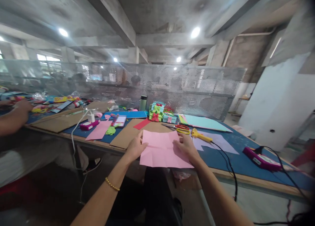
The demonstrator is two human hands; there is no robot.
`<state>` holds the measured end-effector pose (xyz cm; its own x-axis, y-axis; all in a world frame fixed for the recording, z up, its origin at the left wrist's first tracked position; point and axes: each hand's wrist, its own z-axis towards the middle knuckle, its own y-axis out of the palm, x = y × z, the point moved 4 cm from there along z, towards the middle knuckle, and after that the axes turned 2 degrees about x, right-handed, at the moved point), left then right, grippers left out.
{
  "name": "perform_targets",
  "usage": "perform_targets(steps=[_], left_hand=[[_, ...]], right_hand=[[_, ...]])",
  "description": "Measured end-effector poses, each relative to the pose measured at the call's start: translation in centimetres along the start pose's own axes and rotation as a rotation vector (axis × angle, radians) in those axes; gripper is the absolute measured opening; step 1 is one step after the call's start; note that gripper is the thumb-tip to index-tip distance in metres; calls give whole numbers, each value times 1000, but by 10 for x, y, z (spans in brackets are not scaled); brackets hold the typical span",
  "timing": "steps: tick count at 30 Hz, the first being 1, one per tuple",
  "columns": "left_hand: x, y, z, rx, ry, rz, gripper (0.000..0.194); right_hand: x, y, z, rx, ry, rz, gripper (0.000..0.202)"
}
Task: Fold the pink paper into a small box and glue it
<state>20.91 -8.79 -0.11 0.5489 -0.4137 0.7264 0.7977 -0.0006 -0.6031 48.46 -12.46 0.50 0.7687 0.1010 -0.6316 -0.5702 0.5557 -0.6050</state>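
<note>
A sheet of pink paper (161,150) with crease lines across it is held up at the table's front edge. My left hand (136,148) grips its left side, thumb on top. At the right side my right hand (187,147) pinches it the same way, its fingers partly behind the sheet. Just beyond the sheet lie scissors (180,129) with red and yellow handles. A yellow glue gun (200,135) with a black cord rests to the right on pale purple paper (223,143). Brown cardboard (125,137) lies under and behind the pink sheet.
Small green and blue paper boxes with bows (156,113) stand at the back, beside a green bottle (143,102). Purple power strips (262,158) sit right and left with trailing cords. A perforated metal screen (187,88) borders the table. Another person's arm (14,116) reaches in at left.
</note>
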Motion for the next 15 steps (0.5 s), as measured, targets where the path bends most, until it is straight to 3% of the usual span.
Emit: perform_targets(steps=[4,7,10,12,15], left_hand=[[13,7,2,18,-8,-27,76],[15,7,5,-4,8,-37,70],[12,7,7,-28,12,-24,65],[11,8,8,-35,9,-2,64],[10,8,10,-52,4,38,64]], right_hand=[[-10,-13,-6,19,-74,-112,48],[-32,-25,-14,40,-237,-196,43],[-61,-17,-29,-128,-548,-256,29],[-74,-3,-38,-276,-631,-219,31],[-84,18,-47,-391,-685,-283,34]])
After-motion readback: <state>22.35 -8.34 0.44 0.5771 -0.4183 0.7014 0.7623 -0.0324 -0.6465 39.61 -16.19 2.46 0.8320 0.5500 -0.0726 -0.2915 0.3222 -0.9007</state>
